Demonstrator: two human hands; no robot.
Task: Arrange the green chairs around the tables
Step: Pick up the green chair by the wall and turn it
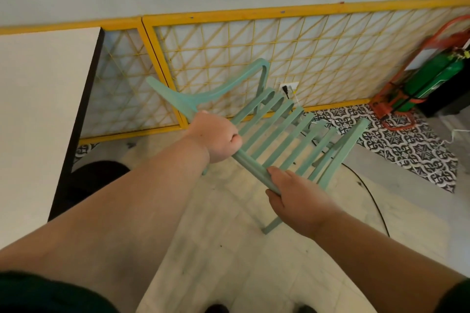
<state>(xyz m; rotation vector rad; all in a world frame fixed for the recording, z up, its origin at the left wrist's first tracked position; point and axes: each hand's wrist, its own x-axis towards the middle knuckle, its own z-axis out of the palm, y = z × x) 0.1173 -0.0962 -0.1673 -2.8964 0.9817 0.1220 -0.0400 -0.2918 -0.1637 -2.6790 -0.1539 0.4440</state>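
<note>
A pale green slatted chair is tilted in front of me, its armrest curving up to the left toward the yellow fence. My left hand grips the chair's top rail near the armrest joint. My right hand grips the same rail lower down, fingers curled over it. A white table with a dark edge stands at the left, close to the chair's arm.
A yellow lattice fence runs along the wall behind the chair. A green cylinder on a red trolley stands at the right on patterned floor tiles. A black cable trails across the pale floor. A dark round seat sits under the table.
</note>
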